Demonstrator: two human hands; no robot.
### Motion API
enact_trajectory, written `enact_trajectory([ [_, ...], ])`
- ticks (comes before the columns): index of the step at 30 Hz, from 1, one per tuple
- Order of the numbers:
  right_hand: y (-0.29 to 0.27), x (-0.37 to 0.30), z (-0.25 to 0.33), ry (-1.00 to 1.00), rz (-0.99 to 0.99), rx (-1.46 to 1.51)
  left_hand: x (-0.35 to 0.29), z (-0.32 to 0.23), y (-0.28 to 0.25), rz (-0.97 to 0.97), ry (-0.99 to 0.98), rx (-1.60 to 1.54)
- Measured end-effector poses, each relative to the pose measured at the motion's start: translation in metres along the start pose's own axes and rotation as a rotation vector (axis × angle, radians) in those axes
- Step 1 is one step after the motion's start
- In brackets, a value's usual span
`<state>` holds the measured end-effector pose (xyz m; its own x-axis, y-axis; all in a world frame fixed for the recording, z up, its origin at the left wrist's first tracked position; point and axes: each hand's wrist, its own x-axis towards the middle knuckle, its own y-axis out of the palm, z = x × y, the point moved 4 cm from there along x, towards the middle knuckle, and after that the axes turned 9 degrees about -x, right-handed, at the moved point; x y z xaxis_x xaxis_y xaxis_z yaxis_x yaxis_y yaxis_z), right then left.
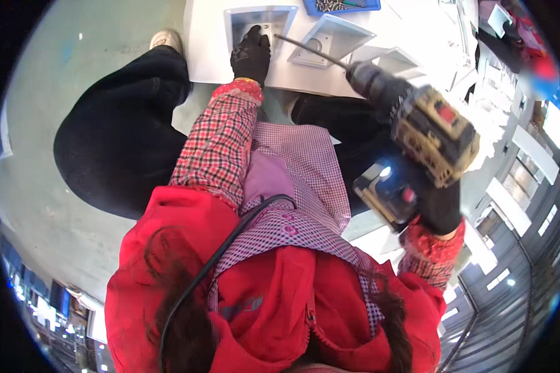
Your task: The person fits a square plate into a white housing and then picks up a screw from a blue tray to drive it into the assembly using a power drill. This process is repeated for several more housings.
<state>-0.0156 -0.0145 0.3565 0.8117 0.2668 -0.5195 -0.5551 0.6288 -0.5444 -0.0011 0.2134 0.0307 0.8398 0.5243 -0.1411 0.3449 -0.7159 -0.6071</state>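
A person looks down at their own gloved hands working over a white counter (205, 59). The left hand (251, 55), in a black glove, reaches into an open, slope-sided white box (285, 23) at the counter's near edge; its fingers are bent over a small plate (267, 29) on the floor of the box, and whether they pinch a screw there cannot be told. The right hand (440, 202), also black-gloved and partly hidden, is wrapped around the handle of a tan and black power drill (434, 127). The drill's long thin bit (311, 51) points leftward, its tip just beside the left fingertips. To the right of the first box lie a second white box (350, 30) and a third (398, 60); behind them, a blue bin (356, 8) holds a heap of small metal screws. The step in hand appears to be fixing the plate inside the left box, with the left hand placing or steadying a part. The next move probably calls for lining the bit up squarely with the fastening point, fingers clear of the tip, before pressing.
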Motion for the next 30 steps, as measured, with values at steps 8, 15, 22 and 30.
enact_trajectory([
  [8, 0.055, -0.058, -0.098, 0.310, -0.183, 0.509, 0.013, -0.007, 0.008, -0.102, -0.044, -0.097],
  [15, 0.056, -0.065, -0.116, 0.184, -0.032, 0.755, 0.018, 0.000, 0.012, -0.100, 0.019, -0.064],
  [22, 0.057, -0.054, -0.108, 0.389, -0.186, 0.748, 0.019, 0.000, 0.015, -0.120, 0.142, 0.063],
  [30, 0.057, -0.054, -0.116, 0.365, -0.042, 0.804, 0.026, 0.042, 0.035, -0.194, -0.059, -0.368],
])
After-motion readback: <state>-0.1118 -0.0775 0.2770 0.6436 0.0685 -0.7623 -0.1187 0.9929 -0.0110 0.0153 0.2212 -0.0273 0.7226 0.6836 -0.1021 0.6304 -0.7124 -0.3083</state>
